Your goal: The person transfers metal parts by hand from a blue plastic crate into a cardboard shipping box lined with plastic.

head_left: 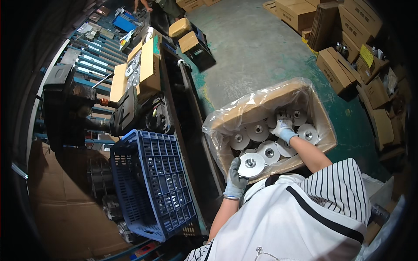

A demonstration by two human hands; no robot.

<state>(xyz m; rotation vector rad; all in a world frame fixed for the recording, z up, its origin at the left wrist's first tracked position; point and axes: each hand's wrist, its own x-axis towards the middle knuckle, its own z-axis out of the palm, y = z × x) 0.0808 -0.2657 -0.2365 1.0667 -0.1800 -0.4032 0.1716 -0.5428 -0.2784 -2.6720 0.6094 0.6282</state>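
Metal disc (251,164) — in left hand (236,180) (gloved).

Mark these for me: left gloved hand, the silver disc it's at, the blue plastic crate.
Left hand (235,183), head view: back of the glove.
Silver disc (251,164), head view: its central hub.
Blue crate (129,188), head view: the side wall on the picture's left.

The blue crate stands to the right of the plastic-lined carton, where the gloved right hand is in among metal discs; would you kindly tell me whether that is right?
Not quite: the head view shows the blue crate to the left of the plastic-lined carton, where the gloved right hand is in among metal discs.
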